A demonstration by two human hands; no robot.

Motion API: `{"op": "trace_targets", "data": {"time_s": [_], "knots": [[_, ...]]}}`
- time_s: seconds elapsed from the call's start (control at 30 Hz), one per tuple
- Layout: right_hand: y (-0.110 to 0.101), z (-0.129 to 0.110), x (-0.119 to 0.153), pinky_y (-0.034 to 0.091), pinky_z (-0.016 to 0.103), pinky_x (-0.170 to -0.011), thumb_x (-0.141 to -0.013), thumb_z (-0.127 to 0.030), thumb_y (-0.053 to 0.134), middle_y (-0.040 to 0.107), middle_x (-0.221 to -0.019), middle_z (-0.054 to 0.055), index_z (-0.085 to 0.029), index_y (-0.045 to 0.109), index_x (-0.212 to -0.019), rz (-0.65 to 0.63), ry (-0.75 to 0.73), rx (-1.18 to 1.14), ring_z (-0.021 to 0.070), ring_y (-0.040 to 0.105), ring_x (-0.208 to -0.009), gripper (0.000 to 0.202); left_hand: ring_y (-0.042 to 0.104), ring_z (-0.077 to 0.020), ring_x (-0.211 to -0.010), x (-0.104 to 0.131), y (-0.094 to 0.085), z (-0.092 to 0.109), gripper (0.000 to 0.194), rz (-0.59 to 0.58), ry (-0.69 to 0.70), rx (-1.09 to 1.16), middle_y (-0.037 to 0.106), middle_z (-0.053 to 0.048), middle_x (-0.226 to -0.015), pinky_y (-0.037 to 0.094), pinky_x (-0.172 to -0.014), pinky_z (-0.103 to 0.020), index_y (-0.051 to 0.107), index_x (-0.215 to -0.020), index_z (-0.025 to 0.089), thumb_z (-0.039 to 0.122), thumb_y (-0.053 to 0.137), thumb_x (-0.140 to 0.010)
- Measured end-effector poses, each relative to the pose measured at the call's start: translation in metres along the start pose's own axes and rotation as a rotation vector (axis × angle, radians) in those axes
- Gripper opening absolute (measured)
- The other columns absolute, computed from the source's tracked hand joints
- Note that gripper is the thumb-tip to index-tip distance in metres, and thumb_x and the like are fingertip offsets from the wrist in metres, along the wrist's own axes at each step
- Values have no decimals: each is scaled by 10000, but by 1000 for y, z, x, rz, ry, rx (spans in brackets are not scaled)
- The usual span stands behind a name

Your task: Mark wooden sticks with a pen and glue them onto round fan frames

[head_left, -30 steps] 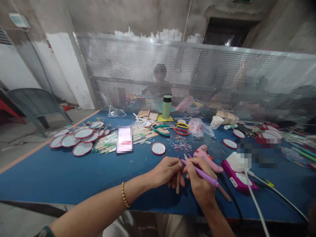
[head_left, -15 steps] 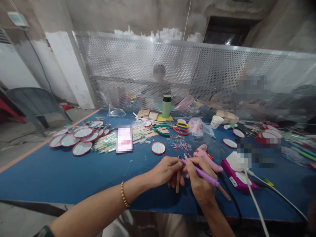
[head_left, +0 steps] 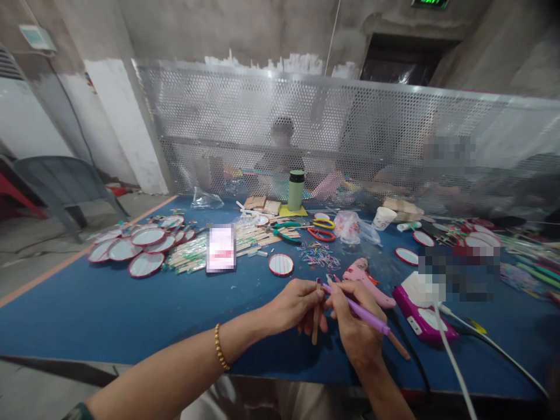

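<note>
Pinched in the fingers of my left hand is a flat wooden stick, held nearly upright with a dark patch at its top end. My right hand grips a slim purple pen-like tool with a pale tip and a brownish rear end. Its tip is close to the top of the stick; whether they touch I cannot tell. Just beyond my right hand lies a pink glue gun. A round white disc with a red rim and a heap of small coloured bands lie past my fingers.
Left, red-rimmed discs are piled beside bundled wooden sticks and a phone. Pliers, a green bottle and a paper cup stand or lie farther back. A purple power strip with cables sits right. A perforated metal screen closes the back.
The view has shifted very slightly, with the scene a little lower in the picture. Both hands keep nearly the same pose, holding the stick and the purple tool.
</note>
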State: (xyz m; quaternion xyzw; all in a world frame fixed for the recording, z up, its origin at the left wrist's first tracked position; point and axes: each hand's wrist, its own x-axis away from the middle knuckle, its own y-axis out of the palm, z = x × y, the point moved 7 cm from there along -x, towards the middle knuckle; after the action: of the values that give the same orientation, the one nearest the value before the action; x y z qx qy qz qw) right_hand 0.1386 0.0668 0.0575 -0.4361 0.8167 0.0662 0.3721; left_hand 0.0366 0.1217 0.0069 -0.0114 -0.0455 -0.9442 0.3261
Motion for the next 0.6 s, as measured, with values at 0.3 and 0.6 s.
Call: {"op": "trace_targets", "data": {"time_s": [0.3,0.6], "knots": [[-1,-3,-1,473,248,-460,-885,-328,610,629,-534,-24,-204,616,-682,6,-11,1,128,569,-453,237,511,-82,-388,1,0,3,643,-5,9,-5,648,-25,-624,389,-361,-186,508,-810,164,804,531,-755],[0,-8,-1,475,233,-441,-889,-356,613,616,-506,-31,-200,614,-674,-24,1,-26,114,553,-410,265,504,-75,-398,1,1,4,653,8,18,-38,631,-14,-619,387,-369,-184,504,-791,168,819,510,-756]]}}
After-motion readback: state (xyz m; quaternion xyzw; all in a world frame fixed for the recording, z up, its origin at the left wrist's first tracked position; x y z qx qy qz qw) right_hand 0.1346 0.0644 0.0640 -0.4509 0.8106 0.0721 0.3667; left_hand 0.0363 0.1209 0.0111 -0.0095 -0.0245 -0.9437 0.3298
